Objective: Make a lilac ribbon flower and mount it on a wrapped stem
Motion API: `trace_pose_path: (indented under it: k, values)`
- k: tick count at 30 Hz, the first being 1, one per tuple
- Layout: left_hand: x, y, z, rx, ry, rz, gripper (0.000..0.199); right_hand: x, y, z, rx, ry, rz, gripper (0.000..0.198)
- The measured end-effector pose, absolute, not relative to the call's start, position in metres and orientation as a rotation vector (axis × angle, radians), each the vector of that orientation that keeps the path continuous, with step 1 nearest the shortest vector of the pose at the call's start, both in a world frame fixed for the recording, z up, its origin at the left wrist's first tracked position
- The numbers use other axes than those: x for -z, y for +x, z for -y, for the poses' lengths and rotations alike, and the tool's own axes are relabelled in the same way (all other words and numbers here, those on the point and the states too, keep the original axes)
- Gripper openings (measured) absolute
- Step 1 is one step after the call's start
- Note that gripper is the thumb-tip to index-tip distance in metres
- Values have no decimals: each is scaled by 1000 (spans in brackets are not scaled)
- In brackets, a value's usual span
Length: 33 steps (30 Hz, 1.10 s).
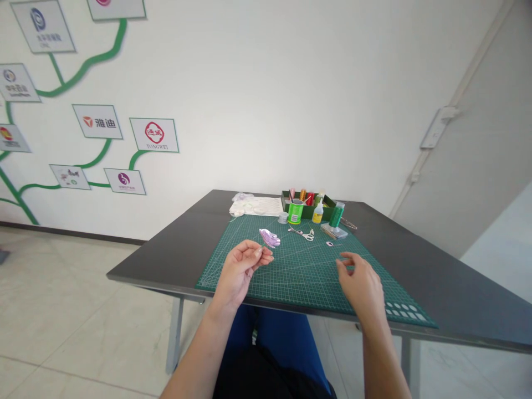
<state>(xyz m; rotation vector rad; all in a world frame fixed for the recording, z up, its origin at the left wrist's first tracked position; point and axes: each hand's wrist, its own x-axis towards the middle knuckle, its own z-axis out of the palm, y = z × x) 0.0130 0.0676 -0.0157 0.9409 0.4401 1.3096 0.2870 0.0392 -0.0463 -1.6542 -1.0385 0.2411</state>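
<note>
My left hand point(245, 266) pinches the thin stem of a purple and white flower point(270, 238) between thumb and fingers, holding it up over the left part of the green cutting mat point(299, 277). My right hand point(363, 285) hovers above the mat's right side, thumb and index fingertips close together; anything between them is too small to make out. Beyond the hands lie white-handled scissors point(302, 234) and a small purple and white piece point(330, 244).
At the back stand a green tin point(295, 212), a glue bottle point(318, 213), a green thread spool point(336, 214) on a clear case point(333, 231), and a dark green box point(307, 211) of spools. White cloth point(261, 206) lies back left on the black table point(166, 249).
</note>
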Motion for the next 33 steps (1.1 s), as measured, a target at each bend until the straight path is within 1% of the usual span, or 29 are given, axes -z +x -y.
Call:
trace_pose_path:
  k: [3, 5, 6, 8, 9, 11, 15, 19, 21, 26, 31, 33]
  values:
    - [17, 16, -68, -1295, 952, -443, 34, 41, 266, -37, -211, -1602, 1132, 34]
    - [19, 19, -67, -1284, 962, -441, 35, 37, 240, -33, -316, -1487, 1261, 38]
    - [19, 21, -66, -1280, 972, -440, 35, 36, 225, -30, -401, -1406, 1337, 40]
    - [20, 23, -63, -1273, 1003, -437, 34, 34, 196, -25, -758, -1103, 1452, 44]
    - [21, 24, -61, -1271, 1022, -434, 34, 33, 183, -23, -858, -1003, 1470, 44]
    - [21, 24, -59, -1272, 1063, -436, 33, 31, 166, -21, -942, -903, 1433, 40]
    - [21, 22, -59, -1339, 1141, -473, 30, 26, 153, -26, -953, -911, 1258, 33]
    - [21, 24, -61, -1388, 1196, -486, 27, 21, 145, -35, -1145, -788, 992, 43]
    - [23, 26, -62, -1397, 1215, -494, 27, 21, 140, -37, -1158, -757, 906, 44]
    - [32, 32, -67, -1467, 1383, -619, 27, 30, 134, -40, -1079, -751, 795, 44]
    - [41, 42, -71, -1545, 1545, -750, 13, 44, 138, -46, -1000, -747, 697, 45]
    - [43, 46, -71, -1563, 1624, -803, 10, 48, 142, -49, -972, -748, 664, 46]
